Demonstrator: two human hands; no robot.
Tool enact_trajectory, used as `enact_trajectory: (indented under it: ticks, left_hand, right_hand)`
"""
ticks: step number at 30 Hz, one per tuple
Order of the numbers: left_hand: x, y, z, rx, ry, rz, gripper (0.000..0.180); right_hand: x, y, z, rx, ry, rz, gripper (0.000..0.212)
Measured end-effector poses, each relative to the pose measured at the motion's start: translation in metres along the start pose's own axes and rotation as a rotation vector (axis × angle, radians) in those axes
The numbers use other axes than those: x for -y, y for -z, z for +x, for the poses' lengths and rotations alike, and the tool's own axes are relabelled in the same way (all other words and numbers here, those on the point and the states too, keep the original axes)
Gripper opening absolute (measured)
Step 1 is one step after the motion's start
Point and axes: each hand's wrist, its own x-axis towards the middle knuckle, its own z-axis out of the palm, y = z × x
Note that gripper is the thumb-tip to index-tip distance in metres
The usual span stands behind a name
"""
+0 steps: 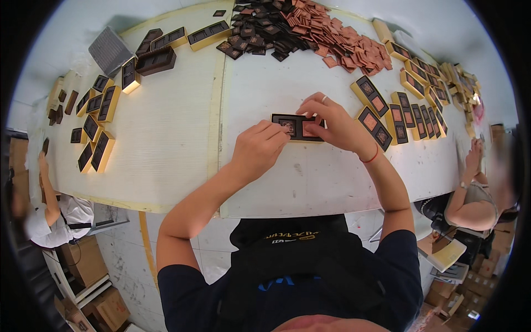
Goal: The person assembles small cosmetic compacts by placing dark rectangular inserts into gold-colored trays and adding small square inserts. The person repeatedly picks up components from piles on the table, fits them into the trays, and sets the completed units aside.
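Observation:
In front of me on the white table lies a small gold-sided box (299, 140) with a dark tray of two square recesses. My left hand (259, 148) has its fingers bunched at the left recess, pressed on a dark square packet (287, 126). My right hand (331, 123) curves over the box's right end, thumb and fingers closing on a copper square packet (308, 129) in the right recess. The fingers partly cover both packets.
A heap of dark packets (254, 34) and copper packets (343, 41) lies at the back. Filled boxes (375, 128) stand to the right, boxes with bare trays (103, 149) to the left. Co-workers sit at both ends, one a person in grey (478, 207) at the right.

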Motion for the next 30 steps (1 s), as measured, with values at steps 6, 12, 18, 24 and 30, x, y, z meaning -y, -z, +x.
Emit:
enact_trajectory:
  ticks: [6,12,18,24,30]
  left_hand:
    - [-0.001,-0.002,0.001,-0.015,-0.006,-0.027,0.013]
    - [0.033,0.040,0.006,-0.148,0.130,0.021,0.021]
    - [0.153,0.218,-0.109,-0.507,0.568,0.754,0.073]
    - [0.206,0.277,-0.264,-0.179,0.902,0.941,0.077]
    - [0.118,0.197,-0.194,-0.029,0.704,0.808,0.049]
  right_hand:
    - [-0.009,-0.028,-0.049,-0.166,0.211,-0.310,0.039]
    - [0.006,-0.038,-0.075,-0.204,0.132,-0.481,0.047]
    - [-0.013,-0.008,-0.128,-0.414,0.007,-0.738,0.033]
    - [-0.042,0.023,-0.132,-0.510,-0.125,-0.877,0.030]
    - [-0.071,0.037,-0.036,-0.565,0.014,-0.641,0.030]
